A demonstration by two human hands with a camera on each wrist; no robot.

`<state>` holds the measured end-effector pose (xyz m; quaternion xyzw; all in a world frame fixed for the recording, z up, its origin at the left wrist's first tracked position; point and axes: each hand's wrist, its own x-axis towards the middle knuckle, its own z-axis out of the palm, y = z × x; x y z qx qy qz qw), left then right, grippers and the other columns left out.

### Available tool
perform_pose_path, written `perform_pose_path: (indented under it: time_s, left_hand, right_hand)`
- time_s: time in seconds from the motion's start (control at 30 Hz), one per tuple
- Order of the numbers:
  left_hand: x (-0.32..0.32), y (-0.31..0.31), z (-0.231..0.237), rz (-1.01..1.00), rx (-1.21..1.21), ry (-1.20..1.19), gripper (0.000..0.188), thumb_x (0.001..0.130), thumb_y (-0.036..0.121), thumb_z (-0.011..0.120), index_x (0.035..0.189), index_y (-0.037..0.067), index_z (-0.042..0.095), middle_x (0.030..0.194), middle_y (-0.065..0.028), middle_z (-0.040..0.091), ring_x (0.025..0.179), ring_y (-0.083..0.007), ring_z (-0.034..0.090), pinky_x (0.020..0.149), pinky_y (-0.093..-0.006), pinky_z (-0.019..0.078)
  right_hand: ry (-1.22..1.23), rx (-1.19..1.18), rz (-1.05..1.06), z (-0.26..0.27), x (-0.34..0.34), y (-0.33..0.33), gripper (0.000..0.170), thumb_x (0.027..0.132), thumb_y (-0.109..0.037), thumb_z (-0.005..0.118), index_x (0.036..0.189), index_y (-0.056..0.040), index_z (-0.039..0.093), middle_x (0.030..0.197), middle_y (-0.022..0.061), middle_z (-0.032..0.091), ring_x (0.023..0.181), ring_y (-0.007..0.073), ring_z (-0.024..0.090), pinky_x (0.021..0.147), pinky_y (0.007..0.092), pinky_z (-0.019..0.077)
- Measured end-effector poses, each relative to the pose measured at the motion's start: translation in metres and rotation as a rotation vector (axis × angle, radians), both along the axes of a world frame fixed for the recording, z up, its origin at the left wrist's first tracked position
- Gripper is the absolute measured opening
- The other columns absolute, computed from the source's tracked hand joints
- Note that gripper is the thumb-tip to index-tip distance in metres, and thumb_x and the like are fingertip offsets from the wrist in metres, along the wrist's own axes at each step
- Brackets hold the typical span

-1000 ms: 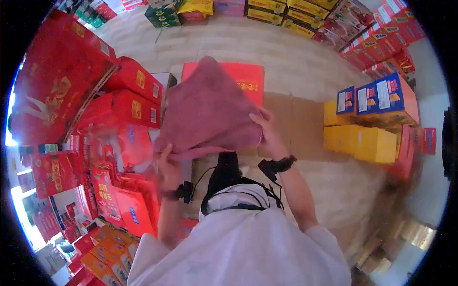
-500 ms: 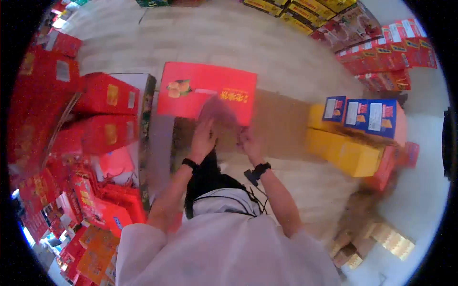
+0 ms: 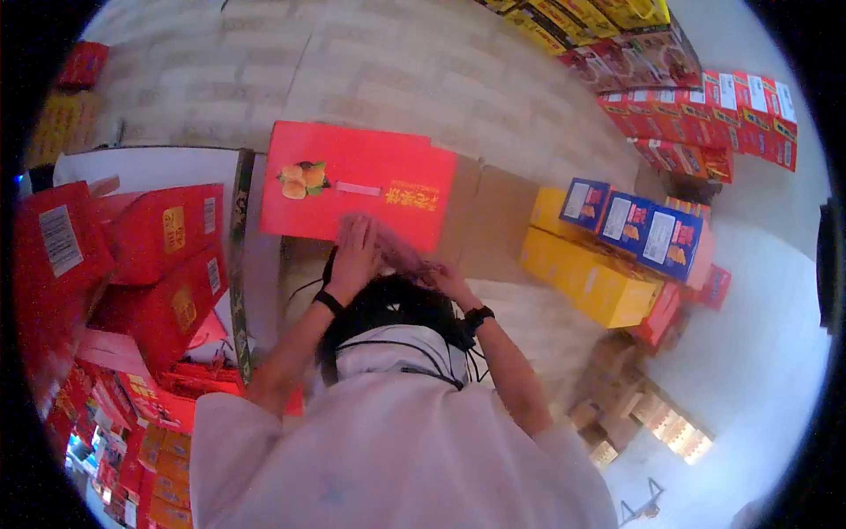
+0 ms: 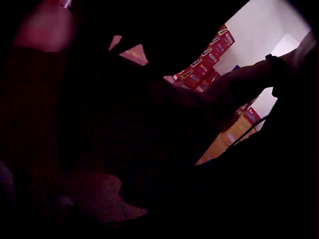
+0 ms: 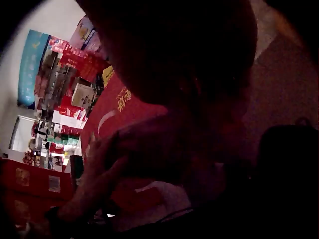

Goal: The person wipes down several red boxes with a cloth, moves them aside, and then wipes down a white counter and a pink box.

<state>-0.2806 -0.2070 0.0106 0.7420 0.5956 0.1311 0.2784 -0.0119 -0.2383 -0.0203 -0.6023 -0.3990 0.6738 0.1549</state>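
A mauve cloth (image 3: 398, 247), folded into a narrow bundle, lies between my hands over the lap, in front of a red carton. My left hand (image 3: 352, 263) rests on its left end with fingers straight and pointing forward. In the right wrist view the left hand (image 5: 94, 167) shows spread fingers and thumb beside the dark cloth. At the opposite end, my right hand (image 3: 451, 284) pinches the edge of the cloth. The red carton (image 3: 304, 216) has a picture of round pastries and a handle slot. The left wrist view is mostly dark, hiding the grip there.
Brown cardboard (image 3: 498, 225) lies right of the red carton. Beyond it stand yellow boxes (image 3: 608, 278) and blue boxes (image 3: 634, 229). Red gift boxes (image 3: 163, 238) are stacked at the left. Red cartons (image 3: 705, 110) line the far right wall. Tiled floor (image 3: 352, 70) stretches ahead.
The cloth, spread wide a second ago, has been folded down into a small bundle. Both hands have come closer together, and the left hand now lies on it. The head view has turned.
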Motion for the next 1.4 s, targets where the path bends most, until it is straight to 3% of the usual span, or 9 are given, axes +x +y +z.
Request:
perform_pose_path:
  time_s: [0.07, 0.13, 0.27, 0.33, 0.37, 0.67, 0.93, 1.17, 1.4]
  left_hand:
    - [-0.005, 0.009, -0.004, -0.013, 0.03, 0.008, 0.069, 0.077, 0.016, 0.064, 0.137, -0.002, 0.035, 0.138, -0.0214, 0.037, 0.133, -0.0386, 0.03, 0.112, -0.0503, 0.0235]
    - [-0.012, 0.021, -0.007, -0.021, 0.064, 0.019, 0.068, 0.075, 0.015, 0.064, 0.134, -0.004, 0.037, 0.137, -0.0212, 0.038, 0.133, -0.0382, 0.03, 0.111, -0.049, 0.0249]
    - [-0.029, 0.043, -0.013, -0.141, -0.026, -0.212, 0.075, 0.068, 0.015, 0.068, 0.134, -0.002, 0.037, 0.138, -0.0219, 0.037, 0.133, -0.0387, 0.029, 0.111, -0.0486, 0.0253]
    - [-0.036, 0.053, -0.018, -0.203, 0.017, -0.203, 0.076, 0.066, 0.015, 0.069, 0.133, -0.002, 0.038, 0.138, -0.0219, 0.037, 0.133, -0.0389, 0.031, 0.111, -0.0481, 0.0264]
    - [-0.039, 0.059, -0.02, -0.271, 0.024, -0.25, 0.074, 0.066, 0.013, 0.069, 0.132, -0.002, 0.039, 0.137, -0.022, 0.037, 0.132, -0.0393, 0.032, 0.11, -0.0476, 0.0277]
    - [-0.056, 0.092, -0.003, -0.454, -0.086, -0.315, 0.069, 0.06, 0.011, 0.069, 0.124, 0.001, 0.046, 0.132, -0.0204, 0.043, 0.126, -0.0383, 0.039, 0.105, -0.0455, 0.0352]
    - [-0.061, 0.096, -0.018, -0.472, -0.06, -0.279, 0.067, 0.059, 0.012, 0.069, 0.122, 0.004, 0.049, 0.126, -0.0158, 0.047, 0.123, -0.0361, 0.042, 0.101, -0.0461, 0.0386]
    - [-0.066, 0.096, -0.016, -0.482, -0.097, -0.255, 0.067, 0.06, 0.016, 0.069, 0.123, 0.006, 0.049, 0.129, -0.0121, 0.047, 0.124, -0.034, 0.042, 0.104, -0.0452, 0.0364]
    - [-0.057, 0.085, -0.012, -0.389, 0.003, -0.219, 0.062, 0.067, 0.017, 0.066, 0.125, 0.004, 0.048, 0.136, -0.0124, 0.044, 0.129, -0.03, 0.038, 0.11, -0.0431, 0.0285]
  right_hand:
    - [0.199, -0.036, -0.002, 0.006, 0.001, 0.02, 0.022, 0.093, -0.012, 0.053, 0.108, 0.0029, 0.059, 0.107, 0.0154, 0.064, 0.093, 0.026, 0.064, 0.085, 0.0385, 0.0517]
    - [-0.414, 0.124, 0.779, 0.069, -0.025, 0.066, 0.026, 0.087, -0.012, 0.058, 0.11, -0.0007, 0.059, 0.105, 0.0107, 0.066, 0.093, 0.0228, 0.063, 0.078, 0.0369, 0.0504]
    - [-0.688, 0.269, 0.847, 0.08, -0.06, 0.115, 0.031, 0.085, -0.012, 0.058, 0.115, -0.0032, 0.059, 0.109, 0.0144, 0.065, 0.1, 0.0259, 0.062, 0.083, 0.039, 0.049]
    - [-0.26, 0.701, 0.391, 0.068, -0.077, 0.14, 0.024, 0.087, -0.02, 0.056, 0.101, -0.0014, 0.059, 0.097, 0.023, 0.063, 0.09, 0.0401, 0.061, 0.076, 0.0457, 0.0489]
    - [-0.249, 0.698, 0.406, 0.062, -0.087, 0.156, 0.024, 0.087, -0.02, 0.056, 0.101, -0.0014, 0.059, 0.097, 0.023, 0.063, 0.09, 0.0401, 0.061, 0.076, 0.0457, 0.0489]
    - [-0.201, 0.344, 0.81, 0.026, -0.138, 0.243, 0.021, 0.086, -0.02, 0.055, 0.095, -0.0014, 0.059, 0.089, 0.0222, 0.063, 0.084, 0.0384, 0.061, 0.071, 0.0486, 0.0474]
    - [-0.21, 0.428, 1.219, 0.028, -0.16, 0.27, 0.022, 0.083, -0.022, 0.057, 0.089, -0.0009, 0.06, 0.084, 0.0225, 0.063, 0.085, 0.0402, 0.062, 0.069, 0.05, 0.0484]
    - [-0.201, 0.6, 1.143, 0.016, -0.16, 0.255, 0.019, 0.085, -0.016, 0.051, 0.099, -0.0055, 0.058, 0.091, 0.0189, 0.064, 0.085, 0.0401, 0.062, 0.069, 0.0504, 0.0496]
    - [-0.241, 0.883, 1.497, 0.032, -0.172, 0.255, 0.02, 0.09, -0.017, 0.047, 0.103, -0.0051, 0.057, 0.096, 0.0138, 0.062, 0.081, 0.0332, 0.064, 0.066, 0.045, 0.052]
